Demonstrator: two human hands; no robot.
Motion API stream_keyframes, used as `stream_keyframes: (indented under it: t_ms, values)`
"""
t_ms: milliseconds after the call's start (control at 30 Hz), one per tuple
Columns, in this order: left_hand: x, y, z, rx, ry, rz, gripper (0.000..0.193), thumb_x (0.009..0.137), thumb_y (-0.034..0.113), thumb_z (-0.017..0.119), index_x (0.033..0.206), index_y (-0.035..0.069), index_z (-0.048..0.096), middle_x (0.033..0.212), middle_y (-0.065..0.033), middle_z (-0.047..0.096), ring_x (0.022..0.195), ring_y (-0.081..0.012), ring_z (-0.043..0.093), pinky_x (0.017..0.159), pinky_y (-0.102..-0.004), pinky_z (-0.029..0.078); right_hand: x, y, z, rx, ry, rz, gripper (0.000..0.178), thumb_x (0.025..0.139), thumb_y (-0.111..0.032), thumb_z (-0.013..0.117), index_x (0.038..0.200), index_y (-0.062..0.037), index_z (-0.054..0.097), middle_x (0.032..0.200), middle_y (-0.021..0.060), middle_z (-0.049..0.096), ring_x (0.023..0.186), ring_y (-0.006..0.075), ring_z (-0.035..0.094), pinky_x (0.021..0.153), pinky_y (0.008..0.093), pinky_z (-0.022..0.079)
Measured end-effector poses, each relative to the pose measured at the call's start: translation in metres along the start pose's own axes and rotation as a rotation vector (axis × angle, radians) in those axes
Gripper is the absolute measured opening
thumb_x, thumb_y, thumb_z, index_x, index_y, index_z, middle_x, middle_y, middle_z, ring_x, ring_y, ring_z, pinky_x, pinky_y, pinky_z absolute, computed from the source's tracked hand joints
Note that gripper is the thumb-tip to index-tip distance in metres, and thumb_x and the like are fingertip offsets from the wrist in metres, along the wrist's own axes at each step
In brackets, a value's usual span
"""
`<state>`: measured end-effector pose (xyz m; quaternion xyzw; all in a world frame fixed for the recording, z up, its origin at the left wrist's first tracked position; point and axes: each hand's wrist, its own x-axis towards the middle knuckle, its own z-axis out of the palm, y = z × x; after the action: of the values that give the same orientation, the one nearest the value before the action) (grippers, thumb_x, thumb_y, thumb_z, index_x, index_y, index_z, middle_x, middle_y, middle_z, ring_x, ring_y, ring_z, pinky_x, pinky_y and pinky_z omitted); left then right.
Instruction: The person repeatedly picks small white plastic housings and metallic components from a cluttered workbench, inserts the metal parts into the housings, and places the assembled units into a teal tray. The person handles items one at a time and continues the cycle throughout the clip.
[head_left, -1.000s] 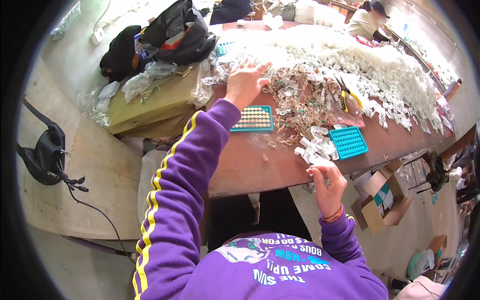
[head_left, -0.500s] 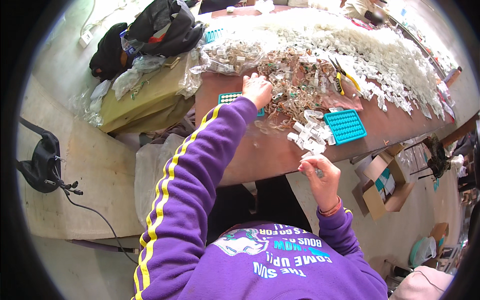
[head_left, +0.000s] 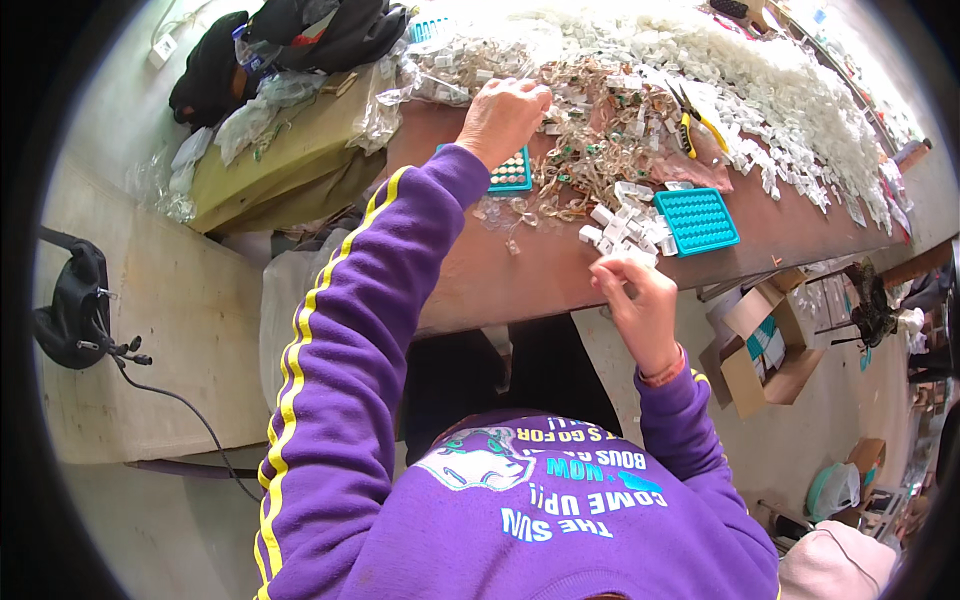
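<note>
My left hand [head_left: 505, 118] is over the far left of the table, fingers curled down at the edge of a tangled heap of small clear and brownish parts with green bits [head_left: 590, 150]. Partly under that hand lies a teal tray [head_left: 511, 184] holding rows of round, pale, coin-like pieces. My right hand [head_left: 640, 305] is raised by the table's front edge, thumb and fingertips pinched together; whatever is between them is too small to make out. Just beyond it sits a small group of white plastic housings [head_left: 625, 232], beside a second teal tray [head_left: 696, 221] with rows of round pockets.
Yellow-handled pliers [head_left: 692, 128] rest on the heap's right side. A large mound of white plastic pieces [head_left: 780, 120] covers the table's far right. Dark bags [head_left: 325, 45] lie at the back left. An open cardboard box [head_left: 765, 350] stands on the floor to the right.
My left hand has moved up and away from the tray toward the heap, uncovering more of the round pieces. My right hand stays pinched near the white housings.
</note>
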<state>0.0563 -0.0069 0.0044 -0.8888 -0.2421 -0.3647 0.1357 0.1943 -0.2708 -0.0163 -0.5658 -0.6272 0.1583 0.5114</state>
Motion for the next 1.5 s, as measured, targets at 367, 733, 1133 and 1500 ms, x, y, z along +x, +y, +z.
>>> stream_keyframes:
  t_ms: [367,733,1133,1500]
  values:
    - [-0.056,0.013,-0.047,-0.679,0.091,-0.556,0.008,0.081,0.011,0.068,0.087,0.006,0.071,0.083,-0.0075,0.066,0.072,-0.0179,0.065,0.069,-0.0285,0.053,0.038,0.001,0.087,-0.523,-0.195,-0.327,0.022,0.079,-0.015,0.068,0.099,-0.0084,0.063,0.090,0.0100,0.061,0.088,0.0308,0.061,0.077,0.0386,0.051]
    - [-0.113,0.033,-0.093,-2.063,0.217,-1.183,0.017,0.091,0.008,0.053,0.101,-0.005,0.058,0.107,-0.0187,0.064,0.109,-0.0306,0.061,0.100,-0.0453,0.047,0.030,0.001,0.076,0.257,-0.157,0.160,0.016,0.090,-0.001,0.062,0.105,0.0015,0.065,0.094,0.0047,0.064,0.082,0.0139,0.068,0.074,0.0235,0.053]
    - [-0.152,0.070,-0.110,-2.029,0.516,-1.317,0.022,0.096,0.014,0.053,0.115,0.003,0.052,0.086,-0.0031,0.057,0.081,-0.0165,0.059,0.083,-0.0329,0.053,0.043,-0.007,0.071,0.755,-0.218,0.330,0.023,0.088,-0.001,0.064,0.111,0.0009,0.064,0.099,0.0062,0.067,0.089,0.0118,0.063,0.083,0.0249,0.051]
    - [-0.141,0.108,-0.129,-0.658,0.068,-0.714,0.012,0.082,0.008,0.071,0.090,0.002,0.067,0.085,-0.0022,0.067,0.080,-0.0099,0.064,0.071,-0.0244,0.051,0.052,-0.029,0.076,0.742,-0.322,0.281,0.017,0.089,-0.002,0.064,0.105,0.0011,0.065,0.094,0.0052,0.067,0.088,0.0098,0.063,0.080,0.0224,0.049]
